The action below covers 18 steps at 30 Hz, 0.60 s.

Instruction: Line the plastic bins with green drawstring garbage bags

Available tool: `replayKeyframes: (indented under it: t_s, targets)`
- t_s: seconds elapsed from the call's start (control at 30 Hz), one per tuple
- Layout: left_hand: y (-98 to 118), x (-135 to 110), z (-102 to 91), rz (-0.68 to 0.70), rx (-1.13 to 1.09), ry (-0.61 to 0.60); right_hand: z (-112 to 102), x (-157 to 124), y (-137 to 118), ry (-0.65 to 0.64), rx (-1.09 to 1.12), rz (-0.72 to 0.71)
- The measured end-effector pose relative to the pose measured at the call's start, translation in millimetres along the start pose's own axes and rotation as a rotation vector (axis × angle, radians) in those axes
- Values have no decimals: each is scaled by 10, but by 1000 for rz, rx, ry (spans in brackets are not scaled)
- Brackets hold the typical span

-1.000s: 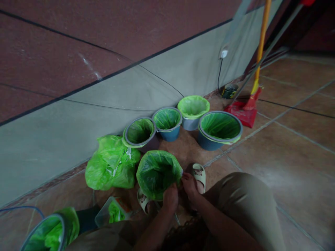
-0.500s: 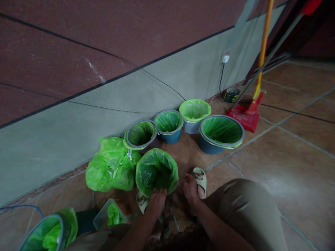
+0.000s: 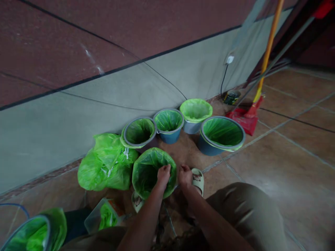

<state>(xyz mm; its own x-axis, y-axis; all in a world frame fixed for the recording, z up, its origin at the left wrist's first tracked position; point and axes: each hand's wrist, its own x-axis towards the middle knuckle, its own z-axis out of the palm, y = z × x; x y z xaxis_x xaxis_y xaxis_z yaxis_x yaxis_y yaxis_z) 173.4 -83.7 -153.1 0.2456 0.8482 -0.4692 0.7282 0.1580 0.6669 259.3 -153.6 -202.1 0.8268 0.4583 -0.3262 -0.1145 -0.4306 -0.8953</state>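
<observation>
"What's around the sack heap (image 3: 108, 164)?"

"My feed shows six lined bins: the working bin (image 3: 144, 164) just right of the heap, four bins (image 3: 170, 137) behind and right, one bin (image 3: 59, 226) nearer and left. One clear tub (image 3: 93, 215) sits on the heap's near side; one dustpan (image 3: 243, 122), one broom (image 3: 267, 59) and one tin (image 3: 232, 98) are well off right. Two slippers (image 3: 198, 177), right of the heap, hem in the working bin."

"And our grip?"

"I see the left hand (image 3: 163, 176) curled inside that bin's mouth, the right hand (image 3: 185, 176) just outside its rim, both nearly closed. Whether either pinches the liner (image 3: 157, 157), I can't tell."
</observation>
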Motion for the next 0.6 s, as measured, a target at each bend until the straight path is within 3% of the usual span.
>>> replayKeyframes:
  t_s: [0.17,0.6]
  targets:
    - [-83,114,191,3,-169,26,24,13,-67,-68,-32,-28]
    - [-207,68,255,-43,-180,-55,6,-174,-216,-228,-172,-103]
